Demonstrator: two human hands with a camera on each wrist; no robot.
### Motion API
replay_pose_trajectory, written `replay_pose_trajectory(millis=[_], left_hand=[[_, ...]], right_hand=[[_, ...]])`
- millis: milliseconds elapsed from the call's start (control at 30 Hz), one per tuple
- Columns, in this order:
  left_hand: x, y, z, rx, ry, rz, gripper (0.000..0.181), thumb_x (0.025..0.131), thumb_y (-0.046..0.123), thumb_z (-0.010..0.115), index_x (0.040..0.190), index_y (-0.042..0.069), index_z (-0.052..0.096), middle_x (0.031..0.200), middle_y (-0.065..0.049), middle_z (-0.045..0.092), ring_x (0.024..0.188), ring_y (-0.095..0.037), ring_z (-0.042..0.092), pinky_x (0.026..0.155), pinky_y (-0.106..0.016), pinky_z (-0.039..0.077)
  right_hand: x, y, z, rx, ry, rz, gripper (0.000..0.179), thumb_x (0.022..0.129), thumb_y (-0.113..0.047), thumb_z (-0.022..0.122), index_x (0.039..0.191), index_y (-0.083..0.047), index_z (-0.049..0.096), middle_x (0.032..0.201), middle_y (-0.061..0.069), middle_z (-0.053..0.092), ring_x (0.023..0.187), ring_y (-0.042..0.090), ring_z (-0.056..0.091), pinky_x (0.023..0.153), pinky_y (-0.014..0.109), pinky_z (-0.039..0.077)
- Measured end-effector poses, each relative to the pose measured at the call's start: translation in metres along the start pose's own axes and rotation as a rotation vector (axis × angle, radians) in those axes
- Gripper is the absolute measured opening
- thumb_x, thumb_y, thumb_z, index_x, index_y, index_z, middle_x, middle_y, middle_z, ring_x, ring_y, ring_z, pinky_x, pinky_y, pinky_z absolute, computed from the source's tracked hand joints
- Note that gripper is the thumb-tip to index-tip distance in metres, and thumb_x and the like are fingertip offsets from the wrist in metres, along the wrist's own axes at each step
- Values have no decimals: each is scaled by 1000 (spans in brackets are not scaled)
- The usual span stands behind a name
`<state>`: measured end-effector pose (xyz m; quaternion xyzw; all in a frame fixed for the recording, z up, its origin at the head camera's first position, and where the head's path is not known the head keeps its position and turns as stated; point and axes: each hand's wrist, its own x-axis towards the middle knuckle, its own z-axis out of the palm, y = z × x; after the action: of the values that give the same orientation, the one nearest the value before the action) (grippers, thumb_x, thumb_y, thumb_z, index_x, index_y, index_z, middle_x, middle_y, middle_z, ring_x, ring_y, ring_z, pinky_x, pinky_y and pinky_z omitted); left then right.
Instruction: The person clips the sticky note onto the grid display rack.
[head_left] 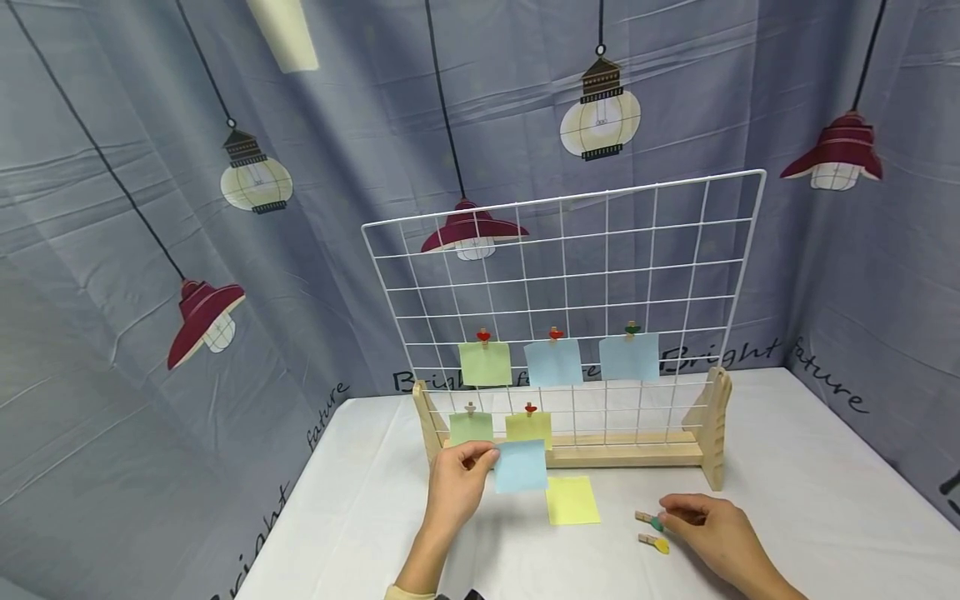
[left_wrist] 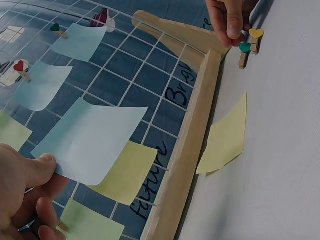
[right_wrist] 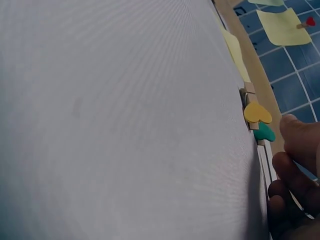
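In the head view my left hand [head_left: 456,487] pinches a light blue paper note [head_left: 521,467] at its left edge, in front of the wire grid rack [head_left: 585,308]. The left wrist view has that note [left_wrist: 95,140] between thumb and fingers, overlapping a yellow note [left_wrist: 127,172] clipped behind it. My right hand [head_left: 712,533] is at the right, its fingers slightly bent and thumb apart from them, right beside a small clothespin with a green heart [head_left: 654,522]. A clothespin with a yellow heart [head_left: 658,545] lies close by on the table. Both show in the right wrist view, just left of the fingertips [right_wrist: 290,125].
The white grid stands in a wooden base [head_left: 630,455]. Green, blue and yellow notes hang on it in two rows from heart clothespins, among them a blue note [head_left: 630,358]. A loose yellow note [head_left: 573,500] lies on the white table [head_left: 795,467]. A printed curtain surrounds it.
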<state>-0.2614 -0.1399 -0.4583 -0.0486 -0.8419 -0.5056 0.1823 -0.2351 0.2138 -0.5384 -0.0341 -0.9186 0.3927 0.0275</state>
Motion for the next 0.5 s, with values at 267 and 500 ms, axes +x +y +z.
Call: replay_pose_trajectory(millis=[267, 500], left_hand=[[-1, -1, 0, 15, -8, -10, 4, 90, 19, 80, 91, 17, 83, 68, 5, 64, 63, -5, 48, 57, -21, 40], [-2, 0, 2, 28, -21, -26, 4, 91, 21, 79, 91, 19, 83, 67, 8, 62, 62, -5, 48, 56, -21, 39]], right_hand=[[-2, 3, 4, -30, -4, -58, 26, 85, -31, 84, 105, -15, 81, 101, -4, 75, 89, 11, 66, 75, 28, 53], [-1, 1, 7, -66, 13, -81, 18, 82, -27, 86, 97, -18, 81, 98, -6, 74, 92, 16, 68, 81, 41, 54]])
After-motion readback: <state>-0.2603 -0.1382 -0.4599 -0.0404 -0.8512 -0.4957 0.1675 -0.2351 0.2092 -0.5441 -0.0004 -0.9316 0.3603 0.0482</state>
